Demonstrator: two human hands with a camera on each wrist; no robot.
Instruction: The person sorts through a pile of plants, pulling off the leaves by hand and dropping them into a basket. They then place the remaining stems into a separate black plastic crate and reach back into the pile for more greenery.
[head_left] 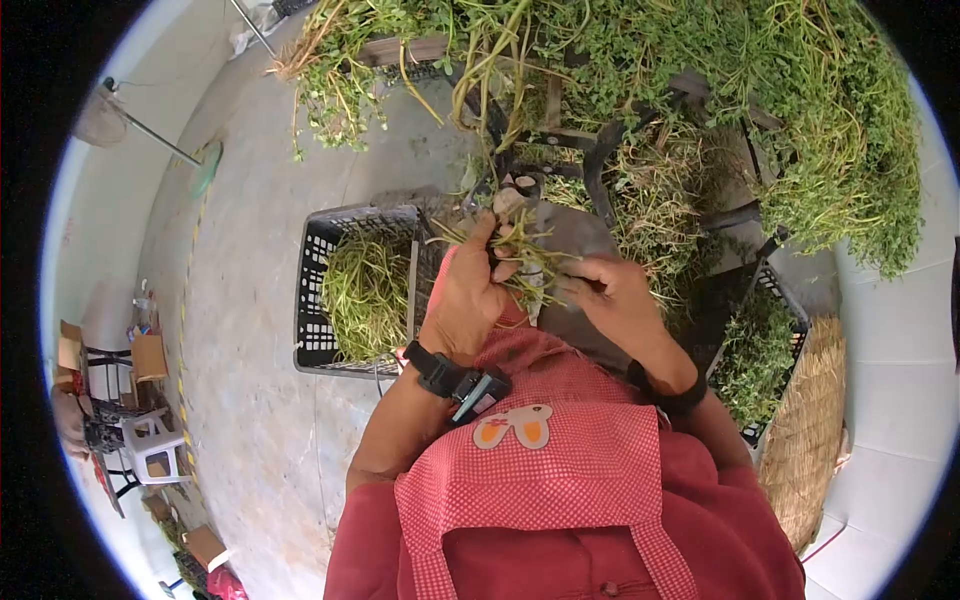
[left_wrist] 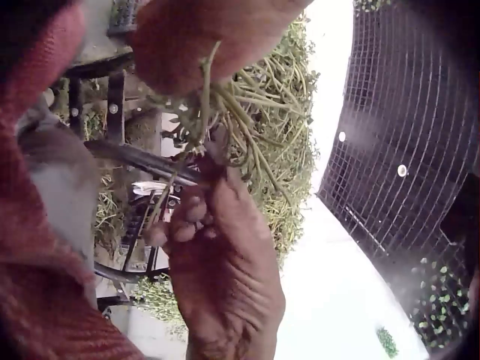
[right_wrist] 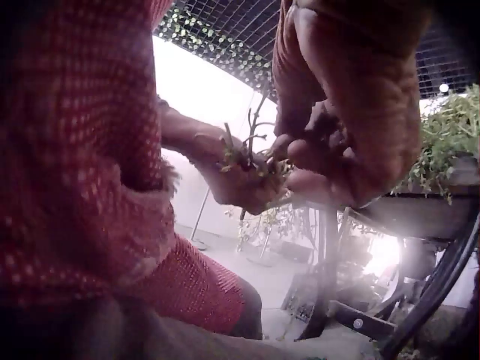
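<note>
In the head view my left hand (head_left: pixel 470 285) grips a small bunch of thin green plant stems (head_left: pixel 528 248) above my lap. My right hand (head_left: pixel 625 305) is just to the right, thumb and fingertips pinched together on the stem ends. Seen from the left wrist, the stems (left_wrist: pixel 251 139) fan out between the left hand (left_wrist: pixel 202 45) and the curled fingers of the right hand (left_wrist: pixel 229 262). The right wrist view has the right fingertips close against the bunch, with the left hand (right_wrist: pixel 232 176) behind it. Part of the bunch is hidden by fingers.
A black crate (head_left: pixel 308 290) of cut stems (head_left: pixel 365 295) stands on the floor at left. Leafy greens (head_left: pixel 650 60) are heaped across a table in front, overhanging its edge. More plants (head_left: pixel 660 190) lie beneath. At right are another crate (head_left: pixel 800 330) and a straw mat (head_left: pixel 805 430).
</note>
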